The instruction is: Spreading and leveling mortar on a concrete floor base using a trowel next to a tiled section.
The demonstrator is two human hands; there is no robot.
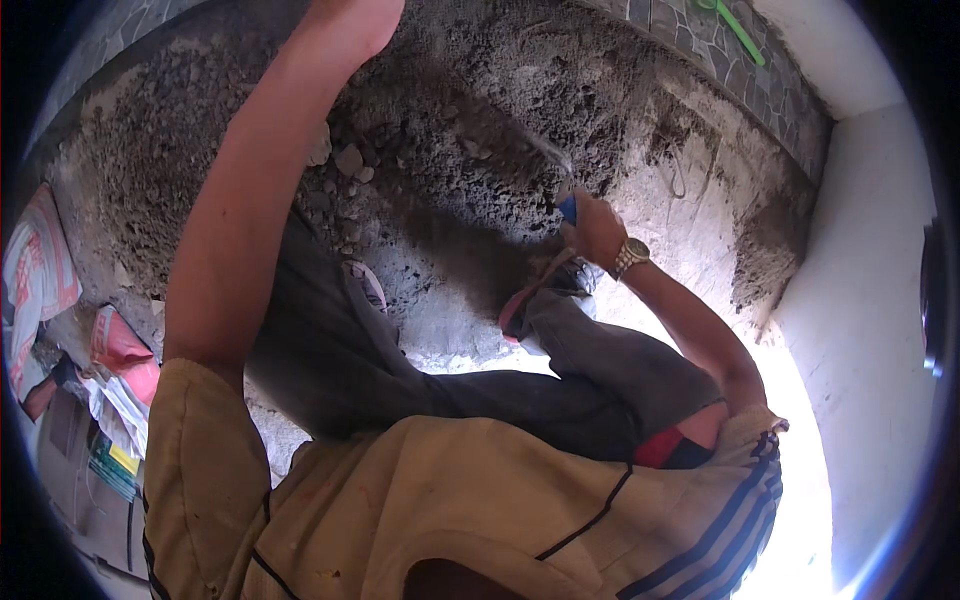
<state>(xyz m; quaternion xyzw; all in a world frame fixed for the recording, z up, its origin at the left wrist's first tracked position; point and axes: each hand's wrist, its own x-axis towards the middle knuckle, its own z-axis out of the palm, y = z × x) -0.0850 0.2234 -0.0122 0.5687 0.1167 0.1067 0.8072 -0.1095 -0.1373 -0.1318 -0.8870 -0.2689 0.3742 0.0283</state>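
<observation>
My right hand (597, 235), with a watch on its wrist, is closed around the blue handle of a trowel (552, 152). The trowel's metal blade is smeared by motion over a bed of dark, lumpy mortar or wet sand (560, 95) on the floor. Stretched forward past the top edge, my left arm shows only the base of my left hand (368, 18); its fingers are out of view. My feet rest on the near side of the dark material, below the trowel.
Loose stones (348, 160) lie beside my left forearm. A bent wire (679, 182) is on the pale floor to the right, before a white wall (850, 250). Red-and-white sacks (125, 355) lie at left. A green stick (740, 36) rests on stone-patterned tiles at the far right.
</observation>
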